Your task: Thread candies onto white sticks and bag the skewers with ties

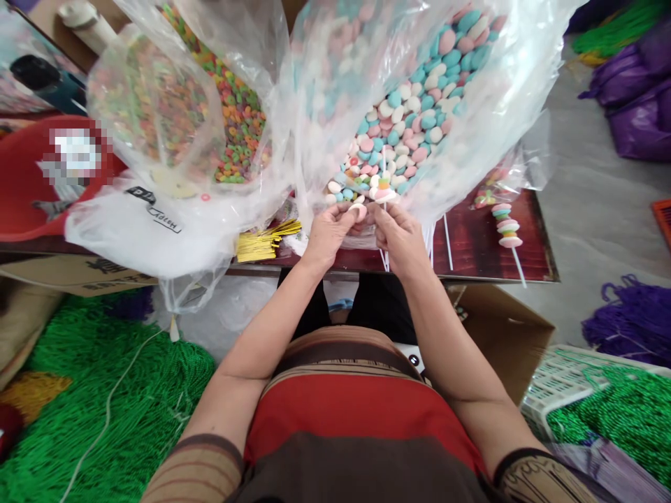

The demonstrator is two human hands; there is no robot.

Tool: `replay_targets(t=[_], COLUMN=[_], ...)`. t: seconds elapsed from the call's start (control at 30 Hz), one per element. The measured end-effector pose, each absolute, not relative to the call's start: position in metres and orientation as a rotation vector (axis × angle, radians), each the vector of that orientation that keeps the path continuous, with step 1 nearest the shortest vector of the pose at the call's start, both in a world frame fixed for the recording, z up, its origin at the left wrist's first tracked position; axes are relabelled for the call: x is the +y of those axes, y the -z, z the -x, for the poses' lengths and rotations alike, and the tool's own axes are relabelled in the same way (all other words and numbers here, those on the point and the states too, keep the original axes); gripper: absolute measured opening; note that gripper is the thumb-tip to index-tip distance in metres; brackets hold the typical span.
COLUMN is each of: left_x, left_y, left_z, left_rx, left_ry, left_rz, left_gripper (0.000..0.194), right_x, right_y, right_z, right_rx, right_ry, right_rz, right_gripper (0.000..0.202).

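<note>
A pink and white candy disc (358, 211) is pinched in my left hand (331, 234) at the table's front edge. Just to its right, my right hand (401, 236) is closed on a white stick that carries several stacked candies (384, 190), with the bare tip pointing up. Behind both hands a large clear bag (482, 126) lies open, full of pink, white and blue candy discs (414, 115). One candy skewer (507, 227) rests at the table's right end, its stick over the edge. White sticks (448, 241) lie beside my right hand.
A clear bag of small colourful rings (235, 126) stands left of the discs, beside a red basin (26, 175). Yellow ties (256, 246) lie near my left hand. Below the dark red table (477, 244) are a cardboard box (503, 335), a white basket (556, 377) and green strands (120, 405).
</note>
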State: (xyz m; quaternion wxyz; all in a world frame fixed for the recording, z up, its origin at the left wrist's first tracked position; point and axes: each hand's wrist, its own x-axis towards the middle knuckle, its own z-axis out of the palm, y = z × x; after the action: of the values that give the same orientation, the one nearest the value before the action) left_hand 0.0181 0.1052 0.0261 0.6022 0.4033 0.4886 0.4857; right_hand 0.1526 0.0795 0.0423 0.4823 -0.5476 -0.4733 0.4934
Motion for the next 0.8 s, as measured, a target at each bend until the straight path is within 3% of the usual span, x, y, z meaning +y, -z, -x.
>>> replay_targets(t=[0.2,0.37,0.6,0.8], left_x=[0.104,0.106,0.105,0.102], left_y=[-0.028,-0.026,-0.021,-0.018], left_z=[-0.016,-0.016,-0.012,-0.01], left_rx=[1.138,1.076,1.129,1.126], left_ry=[-1.167,-1.209,-1.183,-1.18], left_rz=[-0.899,-0.896,-1.07,-1.145], left_gripper=[0.02,0.018,0.042,0.039], right_x=[0.031,0.009,0.009,0.011], right_y=[-0.054,-0.059,-0.056,-0.056], right_z=[-0.165,-0.166,-0.165,-0.172], right_rx=[-1.24,-1.507,-1.567,-1.537], right_ry=[-1.298,-1.179,-1.052,-1.121], right_rz=[1.374,1.494,1.567,1.545], right_gripper=[0.045,0.037,0.035,0.034])
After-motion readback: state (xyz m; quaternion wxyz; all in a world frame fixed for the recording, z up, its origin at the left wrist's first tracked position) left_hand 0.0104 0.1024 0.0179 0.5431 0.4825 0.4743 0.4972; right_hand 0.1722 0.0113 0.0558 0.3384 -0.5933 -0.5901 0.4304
